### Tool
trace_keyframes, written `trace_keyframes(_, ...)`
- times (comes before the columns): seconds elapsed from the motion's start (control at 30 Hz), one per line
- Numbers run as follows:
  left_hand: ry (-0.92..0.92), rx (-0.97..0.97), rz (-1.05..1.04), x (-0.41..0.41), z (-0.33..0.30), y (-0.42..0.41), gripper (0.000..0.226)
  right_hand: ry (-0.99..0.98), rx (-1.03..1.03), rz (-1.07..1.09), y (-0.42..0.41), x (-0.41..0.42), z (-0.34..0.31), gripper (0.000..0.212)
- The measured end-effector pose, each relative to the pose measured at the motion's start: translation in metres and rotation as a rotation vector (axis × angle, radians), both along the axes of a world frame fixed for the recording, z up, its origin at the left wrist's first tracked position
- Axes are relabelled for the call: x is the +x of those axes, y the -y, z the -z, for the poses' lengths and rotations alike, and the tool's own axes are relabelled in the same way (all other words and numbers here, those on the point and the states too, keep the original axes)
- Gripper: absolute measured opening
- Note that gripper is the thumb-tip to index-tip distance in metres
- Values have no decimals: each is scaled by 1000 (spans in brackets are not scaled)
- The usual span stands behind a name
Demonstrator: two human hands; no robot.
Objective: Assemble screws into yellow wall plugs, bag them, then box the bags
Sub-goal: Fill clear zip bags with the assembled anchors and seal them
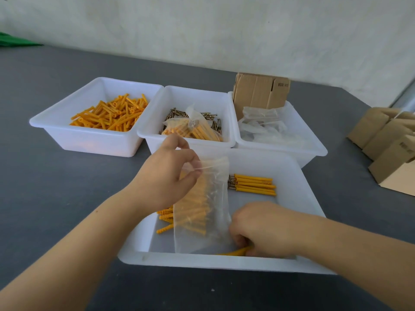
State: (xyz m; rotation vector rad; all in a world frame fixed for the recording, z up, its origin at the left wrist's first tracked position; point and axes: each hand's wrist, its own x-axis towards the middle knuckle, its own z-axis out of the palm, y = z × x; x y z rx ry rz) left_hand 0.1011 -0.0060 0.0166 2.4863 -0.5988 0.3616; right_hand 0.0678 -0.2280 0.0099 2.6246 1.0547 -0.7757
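My left hand [167, 173] pinches the top edge of a clear plastic bag [202, 212] and holds it upright over the near white tray [224, 262]. Several yellow plugs with screws show through the bag. My right hand [258, 230] is down in the tray beside the bag, fingers curled around a yellow plug [235, 252]. More assembled plugs [253, 184] lie at the tray's far side and others [165, 218] at its left.
Behind stand three white bins: loose yellow plugs [112, 113], screws [177, 114] with a filled bag [193, 130] on top, and empty clear bags [262, 126] with flat cardboard [260, 90]. Folded cardboard boxes [388, 142] sit at the right. The tabletop is dark grey.
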Motion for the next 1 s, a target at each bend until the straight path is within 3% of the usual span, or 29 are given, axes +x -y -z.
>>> trace_keyframes(0.17,44,-71,68,-3,1,-2,10,-128,133,177,15,8,-20,6)
trace_keyframes(0.3,-59,-119,139,-2,4,-3,16,-278,298,343,31,19,-32,6)
trace_keyframes(0.47,-201,-161,308,0,6,-1,17,-334,344,443,51,26,-49,11)
trace_keyframes(0.6,-311,-157,447,-2,6,1,16,-311,426,474,68,37,-77,17)
trace_keyframes(0.73,-355,-190,499,-2,5,3,15,-148,755,544,84,47,-115,22)
trace_keyframes(0.87,-383,-223,528,-3,0,2,13,24,1068,475,77,59,-137,20)
trace_keyframes(1.0,-377,-223,542,-3,-7,0,13,59,1022,397,47,64,-133,12)
